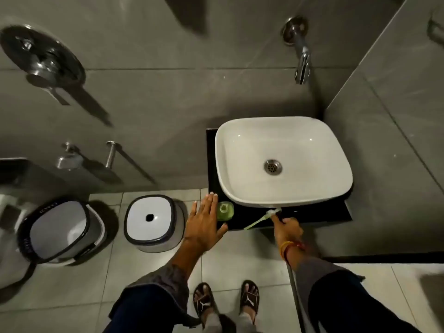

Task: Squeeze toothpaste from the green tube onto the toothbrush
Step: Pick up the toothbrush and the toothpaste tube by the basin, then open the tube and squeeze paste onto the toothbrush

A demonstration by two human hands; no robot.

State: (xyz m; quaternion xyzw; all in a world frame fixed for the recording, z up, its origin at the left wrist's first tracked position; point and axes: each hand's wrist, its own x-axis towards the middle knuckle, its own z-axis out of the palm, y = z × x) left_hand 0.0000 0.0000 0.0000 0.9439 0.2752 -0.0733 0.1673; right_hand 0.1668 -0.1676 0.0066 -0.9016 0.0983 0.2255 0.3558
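Note:
A green tube (225, 211) stands upright on the black counter (242, 218), just in front of the white basin's left corner. My left hand (204, 223) hovers flat and open right beside the tube on its left, fingers spread, holding nothing. A pale green toothbrush (258, 221) lies slanted on the counter, its bristle head toward the basin. My right hand (287, 228) reaches in from the right, fingers curled, with the fingertips pinching the brush's neck just below the head.
A white basin (240, 188) with a drain fills most of the counter; a wall tap (302, 61) juts out above it. A stool (153, 223) and a bucket (60, 233) stand on the tiled floor to the left. My sandalled feet are below.

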